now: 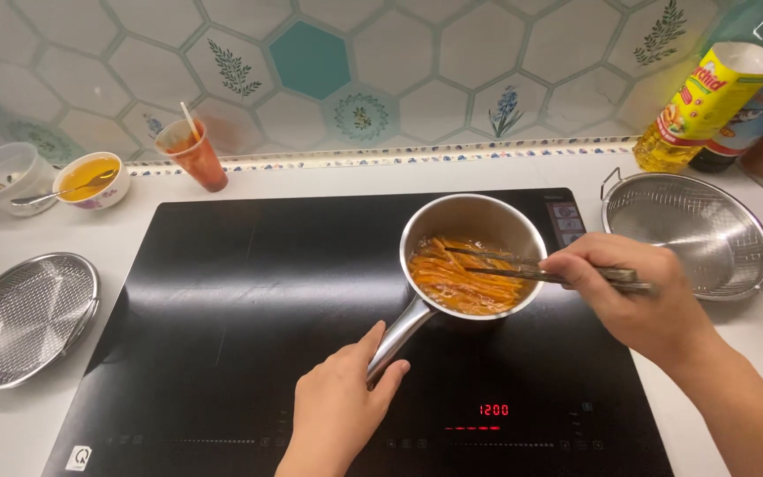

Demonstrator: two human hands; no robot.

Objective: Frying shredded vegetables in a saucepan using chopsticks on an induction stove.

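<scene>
Your right hand (638,296) is closed around a pair of metal chopsticks (523,268), fingers curled over the thin rods, whose tips reach across the rim into the orange strips (461,281) inside the pan. Your left hand (342,406) wraps its fingers about the end of the long, tubular handle (396,336), thumb on top.

The saucepan (479,221) is small, round and of brushed steel, its inner wall dull and pale; the strips in it are thin, glossy and lie tangled in a wet orange liquid. It stands right of centre on the flat, black glass cooktop (222,300), whose front edge shows a red lit display (493,410).

To your right, just off the cooktop on the white counter (399,172), sits a steel mesh colander (691,234) with wire loop handles, near your right wrist. On the left lies a second mesh strainer (24,320). Farther back on the left stand a small bowl of orange liquid with a spoon (90,181), a white cup (6,172) and a reddish plastic cup (194,152). Bottles (708,106) stand in the back right corner against the hexagon-tiled wall (417,62).
</scene>
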